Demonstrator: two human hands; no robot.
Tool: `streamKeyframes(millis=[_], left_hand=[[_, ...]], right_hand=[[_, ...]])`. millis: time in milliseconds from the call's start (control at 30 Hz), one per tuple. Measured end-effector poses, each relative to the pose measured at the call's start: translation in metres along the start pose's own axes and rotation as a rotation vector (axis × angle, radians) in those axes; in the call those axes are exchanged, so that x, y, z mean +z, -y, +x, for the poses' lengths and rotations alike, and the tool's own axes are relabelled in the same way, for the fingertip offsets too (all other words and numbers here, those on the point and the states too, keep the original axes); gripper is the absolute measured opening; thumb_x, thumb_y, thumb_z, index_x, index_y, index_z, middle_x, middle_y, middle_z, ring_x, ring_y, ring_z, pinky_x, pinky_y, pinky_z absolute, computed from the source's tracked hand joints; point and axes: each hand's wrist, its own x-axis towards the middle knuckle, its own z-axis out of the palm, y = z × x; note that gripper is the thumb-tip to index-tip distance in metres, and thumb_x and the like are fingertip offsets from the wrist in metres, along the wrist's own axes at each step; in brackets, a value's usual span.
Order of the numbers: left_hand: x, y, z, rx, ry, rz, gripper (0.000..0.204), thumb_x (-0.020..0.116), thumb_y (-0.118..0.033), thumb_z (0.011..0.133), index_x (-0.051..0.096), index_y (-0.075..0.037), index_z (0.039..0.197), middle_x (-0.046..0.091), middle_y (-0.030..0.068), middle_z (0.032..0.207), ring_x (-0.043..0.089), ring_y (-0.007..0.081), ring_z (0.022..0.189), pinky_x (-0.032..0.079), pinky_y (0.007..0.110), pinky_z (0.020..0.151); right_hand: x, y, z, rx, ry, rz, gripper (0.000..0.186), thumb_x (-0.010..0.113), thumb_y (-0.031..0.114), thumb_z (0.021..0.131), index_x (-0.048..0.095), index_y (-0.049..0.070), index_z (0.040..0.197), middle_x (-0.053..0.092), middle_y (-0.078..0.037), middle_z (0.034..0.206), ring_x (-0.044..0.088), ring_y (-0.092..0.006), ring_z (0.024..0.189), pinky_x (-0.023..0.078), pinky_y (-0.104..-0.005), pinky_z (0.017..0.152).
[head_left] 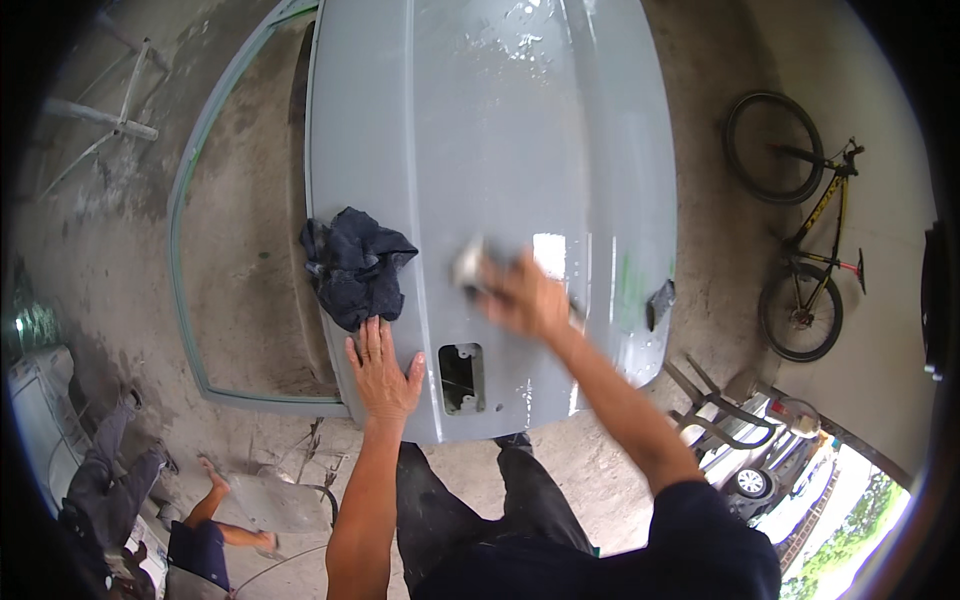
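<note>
A grey-primed car door (480, 150) lies flat in front of me, its surface wet and shiny in places. My left hand (385, 375) rests flat on the door near its left edge, fingers stretched out and tips touching a crumpled dark cloth (358, 265). Over the middle of the panel, my right hand (530, 295) is closed on a small pale-and-dark hand block (470, 265). Motion blurs both hand and block, so its exact kind is hard to make out. Below them is a rectangular handle cutout (462, 378).
The door's window frame (180, 230) extends on the left. A small dark scrap (660, 303) lies at the door's right edge. A bicycle (810, 225) stands at the right wall, and a metal stand (120, 125) at far left. Other people (205, 540) are at lower left.
</note>
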Motion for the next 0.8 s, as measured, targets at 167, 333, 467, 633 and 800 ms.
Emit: streamKeyframes(millis=[167,333,467,633,800], left_hand=[[0.012,0.008,-0.006,0.016,-0.034,-0.007,0.087,0.052,-0.059,0.108,0.037,0.005,0.164,0.038,0.0241,0.171,0.031,0.0418,0.161,0.015,0.062,0.134],[0.005,0.003,-0.002,0.032,-0.047,0.011,0.085,0.052,-0.057,0.109,0.036,0.005,0.165,0.036,0.0243,0.172,0.031,0.0423,0.161,0.015,0.062,0.134],[-0.001,-0.001,0.001,-0.032,0.063,0.019,0.085,0.053,-0.056,0.107,0.038,0.006,0.164,0.034,0.0244,0.173,0.029,0.0421,0.162,0.015,0.061,0.134],[0.006,0.005,-0.004,0.019,-0.018,0.025,0.087,0.05,-0.058,0.108,0.037,0.006,0.164,0.035,0.0247,0.172,0.031,0.0424,0.161,0.015,0.061,0.134],[0.012,0.008,-0.005,0.032,-0.075,0.015,0.085,0.048,-0.058,0.109,0.038,0.006,0.164,0.036,0.0243,0.172,0.031,0.0425,0.161,0.015,0.062,0.133]], right_hand=[[0.004,-0.078,0.248,0.006,-0.327,-0.073,0.049,0.077,0.051,0.095,0.078,0.023,0.135,0.065,-0.019,0.121,0.071,-0.0391,0.108,0.059,-0.0504,0.087],[0.004,-0.016,0.062,0.013,-0.329,-0.019,0.045,0.084,0.041,0.089,0.079,0.026,0.132,0.06,-0.016,0.105,0.067,-0.036,0.093,0.059,-0.0483,0.076],[-0.015,0.017,-0.117,0.32,0.031,-0.046,0.059,0.095,0.041,0.077,0.08,0.036,0.133,0.069,-0.008,0.113,0.073,-0.0289,0.097,0.065,-0.043,0.073],[-0.029,-0.067,0.089,0.072,-0.167,0.009,0.051,0.09,0.04,0.088,0.079,0.022,0.134,0.07,-0.018,0.115,0.073,-0.0346,0.099,0.061,-0.046,0.082],[-0.025,-0.107,0.211,0.017,-0.517,-0.08,0.051,0.078,0.051,0.094,0.078,0.018,0.133,0.067,-0.02,0.123,0.071,-0.0401,0.11,0.058,-0.0508,0.09]])
